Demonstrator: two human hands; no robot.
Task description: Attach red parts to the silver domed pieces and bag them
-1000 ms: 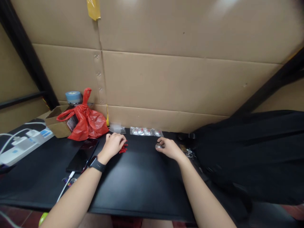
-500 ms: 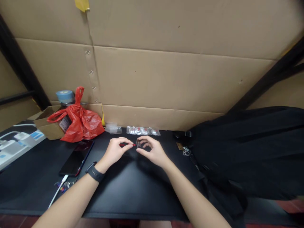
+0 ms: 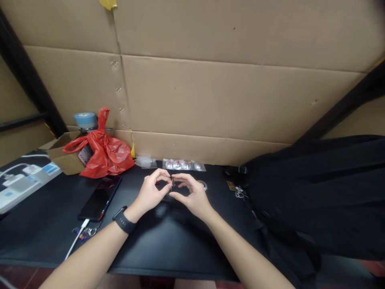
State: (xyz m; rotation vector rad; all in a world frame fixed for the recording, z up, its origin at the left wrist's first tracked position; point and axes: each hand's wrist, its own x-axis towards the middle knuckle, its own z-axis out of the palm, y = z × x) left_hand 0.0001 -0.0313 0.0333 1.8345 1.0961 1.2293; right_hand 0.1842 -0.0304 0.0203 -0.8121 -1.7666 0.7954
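Note:
My left hand [image 3: 154,188] and my right hand [image 3: 193,196] meet above the black table mat. Between their fingertips a thin round disc [image 3: 172,184] stands on edge, pinched by the right thumb and fingers. A small red item [image 3: 157,183] shows between the left thumb and fingers, partly hidden by them. Just behind the right hand a silvery ring-shaped piece [image 3: 203,185] lies on the mat. Farther back lie round silver pieces in clear packets [image 3: 185,165].
At the left are a red plastic bag [image 3: 111,156], a cardboard box [image 3: 64,154], a power strip [image 3: 28,182] and a phone [image 3: 100,198] on a white cable. Keys [image 3: 240,192] and a large black bag [image 3: 319,192] are at the right.
My hands have come together, with the left fingers now against the disc. The view has shifted slightly, and the ring-shaped piece behind the right hand has come into sight.

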